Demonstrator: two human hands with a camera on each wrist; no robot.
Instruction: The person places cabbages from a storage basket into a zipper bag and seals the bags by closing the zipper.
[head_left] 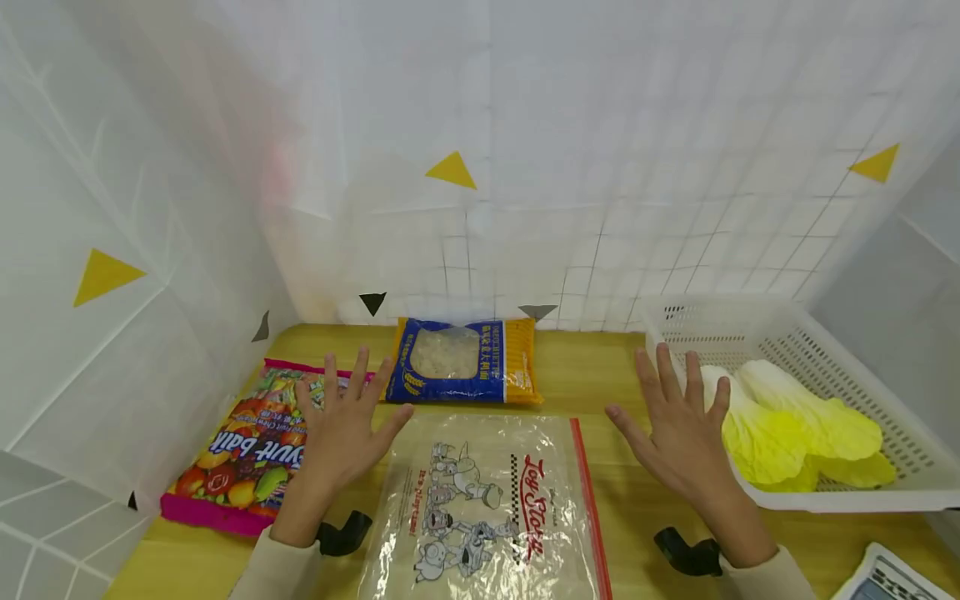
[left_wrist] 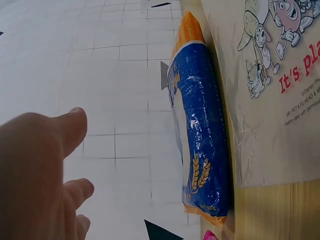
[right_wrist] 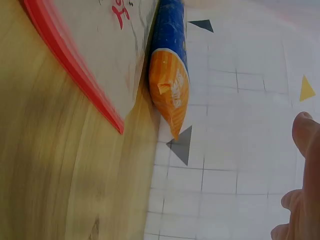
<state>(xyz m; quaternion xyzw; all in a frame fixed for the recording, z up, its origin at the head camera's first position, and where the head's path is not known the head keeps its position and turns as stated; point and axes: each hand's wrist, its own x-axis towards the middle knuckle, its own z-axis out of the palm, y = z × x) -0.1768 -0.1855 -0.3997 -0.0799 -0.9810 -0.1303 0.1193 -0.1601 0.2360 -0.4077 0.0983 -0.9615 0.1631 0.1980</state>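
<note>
Left hand [head_left: 341, 429] above the table [head_left: 600, 383], fingers spread and straight, holding nothing. It sits over the right edge of the candy bag [head_left: 243, 454], just left of the zip bag [head_left: 487, 508]. Whether the palm touches the candy bag cannot be told from the head view; the left wrist view shows only the thumb and fingertips [left_wrist: 70, 130] against the tiled wall, gripping nothing.

Right hand [head_left: 678, 433] also spread flat, fingers straight, empty. It is between the zip bag and the basket [head_left: 862, 375], fingertips near the basket's left rim. The right wrist view shows a fingertip [right_wrist: 306, 132] in the air, clear of the table.

Zip bag: clear plastic, cartoon print, red strip along its right edge. Lies flat at the table's near middle, between the two hands, touched by neither.

Pasta bag [head_left: 465, 360]: blue and orange, clear window. Lies behind the zip bag toward the back wall; in the wrist views its edge meets the zip bag's far edge.

Candy bag: pink border, fruit print, flat at the table's left, beside the side wall.

Basket: white, perforated, at the right. Cabbage [head_left: 795, 429], pale yellow-green, lies inside it.

Black wrist straps [head_left: 341, 533] on both sleeves. A grey device's corner [head_left: 892, 579] shows at bottom right.
</note>
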